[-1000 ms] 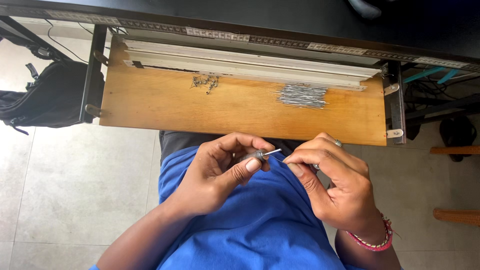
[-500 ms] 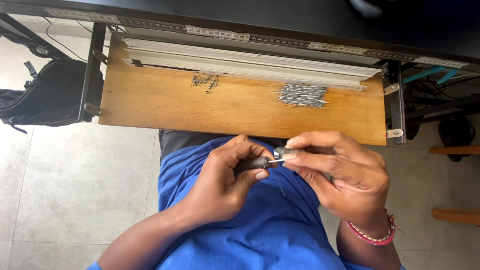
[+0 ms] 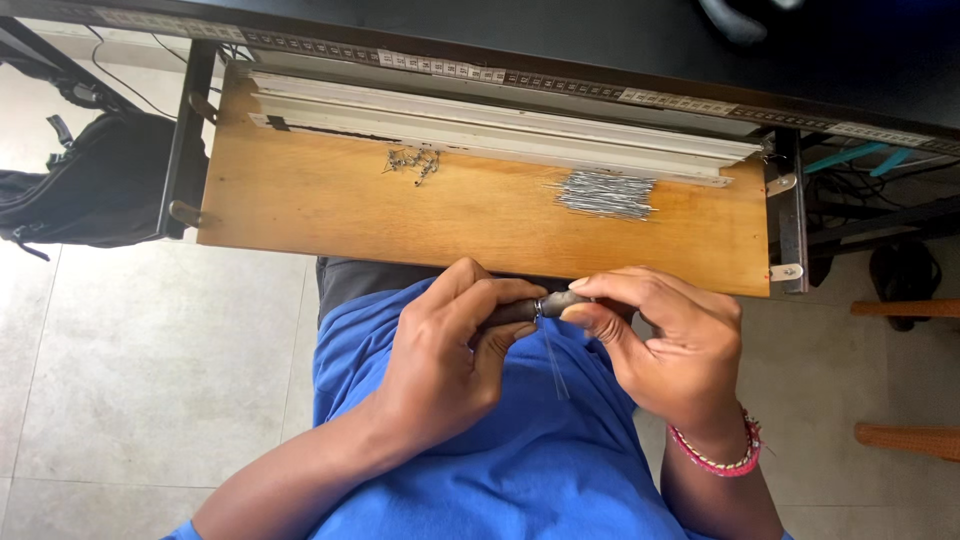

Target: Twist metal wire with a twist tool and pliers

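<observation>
tray [image 3: 300, 200]: pins [image 3: 605, 193] right, small parts [image 3: 412, 162] left | backpack [image 3: 95, 180] left of tray | hands below tray

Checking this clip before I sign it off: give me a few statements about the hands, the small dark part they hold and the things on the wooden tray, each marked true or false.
1. Both the left hand and the right hand grip the small dark cylindrical part with a metal ring. True.
2. The pile of thin silver metal pins lies on the grey tiled floor. False: it lies on the pull-out wooden tray, towards its right end.
3. A pink beaded bracelet sits on the right wrist. True.
4. The small cluster of tiny metal pieces touches the pin pile. False: the two lie well apart on the tray.
5. A black backpack rests on the floor left of the tray. True.
</observation>
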